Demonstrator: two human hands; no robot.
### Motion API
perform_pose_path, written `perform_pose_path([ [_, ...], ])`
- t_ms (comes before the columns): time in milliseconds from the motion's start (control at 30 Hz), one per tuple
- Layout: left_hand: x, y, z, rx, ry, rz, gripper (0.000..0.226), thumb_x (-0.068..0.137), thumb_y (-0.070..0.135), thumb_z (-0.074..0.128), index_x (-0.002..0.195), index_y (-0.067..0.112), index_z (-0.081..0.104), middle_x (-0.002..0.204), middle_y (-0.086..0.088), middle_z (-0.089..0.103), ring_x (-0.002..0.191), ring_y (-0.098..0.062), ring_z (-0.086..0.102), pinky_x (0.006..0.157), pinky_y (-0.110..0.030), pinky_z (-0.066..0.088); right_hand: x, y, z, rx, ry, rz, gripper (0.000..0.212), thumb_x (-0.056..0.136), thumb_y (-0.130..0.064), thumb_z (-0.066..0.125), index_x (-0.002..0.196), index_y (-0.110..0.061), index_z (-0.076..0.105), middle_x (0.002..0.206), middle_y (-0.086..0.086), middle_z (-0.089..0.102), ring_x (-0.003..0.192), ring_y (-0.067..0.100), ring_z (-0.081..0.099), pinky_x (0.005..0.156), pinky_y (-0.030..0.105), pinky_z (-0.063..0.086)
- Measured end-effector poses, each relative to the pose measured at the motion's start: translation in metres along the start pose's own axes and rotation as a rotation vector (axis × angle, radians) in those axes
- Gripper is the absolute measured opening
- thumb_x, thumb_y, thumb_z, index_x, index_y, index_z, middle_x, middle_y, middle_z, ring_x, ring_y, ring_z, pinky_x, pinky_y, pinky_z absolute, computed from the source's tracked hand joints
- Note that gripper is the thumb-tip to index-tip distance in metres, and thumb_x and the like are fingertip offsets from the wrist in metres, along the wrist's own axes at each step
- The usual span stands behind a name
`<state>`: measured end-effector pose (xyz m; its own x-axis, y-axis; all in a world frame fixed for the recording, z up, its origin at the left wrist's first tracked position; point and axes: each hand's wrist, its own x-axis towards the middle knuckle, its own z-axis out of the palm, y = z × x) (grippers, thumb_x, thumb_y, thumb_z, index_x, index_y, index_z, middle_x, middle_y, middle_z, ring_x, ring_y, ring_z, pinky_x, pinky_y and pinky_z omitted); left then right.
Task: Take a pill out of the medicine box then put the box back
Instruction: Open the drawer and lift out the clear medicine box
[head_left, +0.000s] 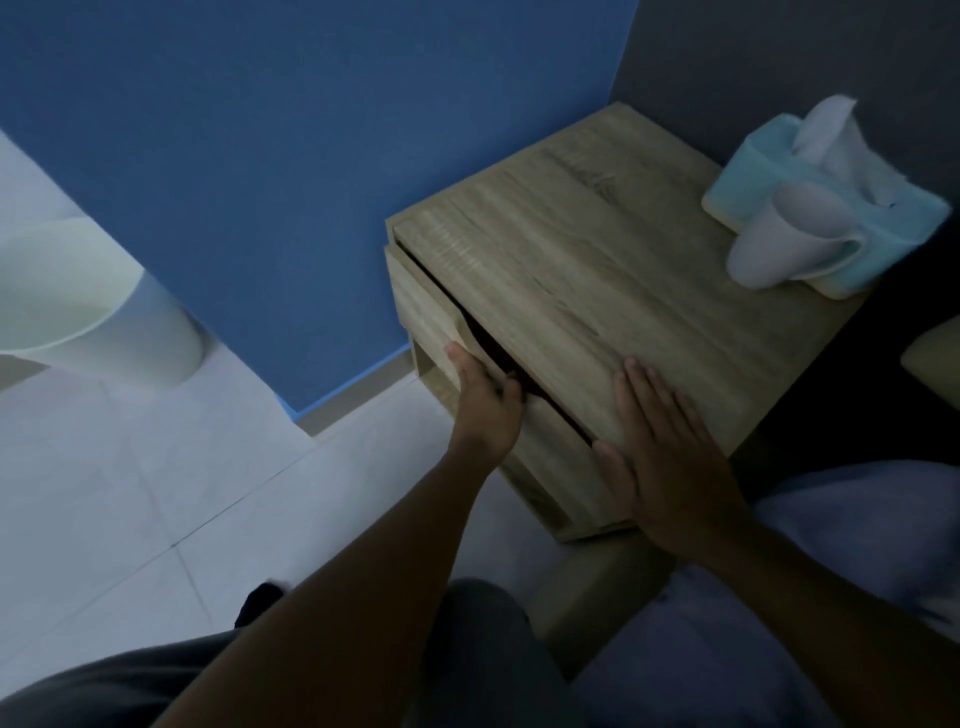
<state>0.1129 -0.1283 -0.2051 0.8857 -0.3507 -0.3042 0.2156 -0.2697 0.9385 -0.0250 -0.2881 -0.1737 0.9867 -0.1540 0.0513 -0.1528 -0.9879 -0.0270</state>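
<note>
The medicine box cannot be seen; only a dark gap shows behind the drawer front (431, 312) of the wooden nightstand (597, 270). The left hand (485, 400) hooks its fingers (511, 387) into that gap at the front edge, thumb outside, closed on the drawer front. The right hand (670, 457) lies flat and spread on the top near its front corner, holding nothing. At the back right corner a white mug (784, 239) touches a pale blue tissue box (841, 208). A white bin (88, 306) stands on the tiled floor (130, 493) by the blue wall (260, 130).
</note>
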Motion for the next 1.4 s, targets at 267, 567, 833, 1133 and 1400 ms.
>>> perform_pose_path([
  [267,-0.03,-0.022,-0.052,-0.033,-0.048,-0.104,0.09,0.095,0.023,0.053,0.151,0.032,-0.017,0.159,-0.006,0.025,0.134,-0.019,0.039,0.095,-0.027,0.041,0.002,0.003,0.0,-0.009,-0.053,0.005,0.072,0.099,-0.051,0.026,0.157,-0.007,0.021,0.165,0.013,0.021,0.153,0.027,0.021,0.122,0.046,0.021],
  [567,-0.071,-0.051,-0.106,0.031,0.001,-0.116,0.084,0.097,0.023,0.05,0.151,0.032,-0.014,0.158,0.0,0.025,0.122,-0.006,0.033,0.077,-0.006,0.041,0.002,-0.003,-0.008,0.036,-0.124,0.005,0.074,0.098,-0.051,0.023,0.158,-0.009,0.014,0.167,0.013,0.013,0.154,0.028,0.013,0.124,0.045,0.011],
  [833,-0.094,-0.058,-0.136,0.152,0.049,-0.252,0.084,0.096,0.03,0.052,0.153,0.028,-0.008,0.157,-0.005,0.033,0.126,-0.022,0.048,0.066,-0.009,0.045,0.008,-0.014,-0.014,0.057,-0.293,0.111,0.072,0.103,-0.045,0.024,0.159,-0.012,-0.007,0.168,0.008,-0.009,0.155,0.023,-0.007,0.125,0.046,0.0],
  [1133,-0.103,-0.006,-0.164,0.388,0.268,0.045,0.114,0.076,0.02,0.079,0.155,0.024,-0.003,0.165,-0.004,0.001,0.151,-0.028,0.009,0.117,-0.05,0.028,0.001,-0.126,-0.038,0.43,0.062,0.137,0.055,0.088,-0.03,0.054,0.141,-0.02,0.046,0.14,0.008,0.049,0.129,0.026,0.045,0.101,0.036,0.033],
  [1400,-0.038,0.029,-0.158,0.521,-0.006,0.084,0.067,0.092,0.02,0.059,0.15,0.022,0.025,0.153,-0.01,0.036,0.136,-0.032,0.042,0.101,-0.046,0.049,0.03,-0.167,-0.004,0.622,-0.193,0.657,0.08,0.093,-0.044,0.058,0.157,-0.022,0.015,0.157,0.011,0.026,0.14,0.029,0.035,0.104,0.045,0.045],
])
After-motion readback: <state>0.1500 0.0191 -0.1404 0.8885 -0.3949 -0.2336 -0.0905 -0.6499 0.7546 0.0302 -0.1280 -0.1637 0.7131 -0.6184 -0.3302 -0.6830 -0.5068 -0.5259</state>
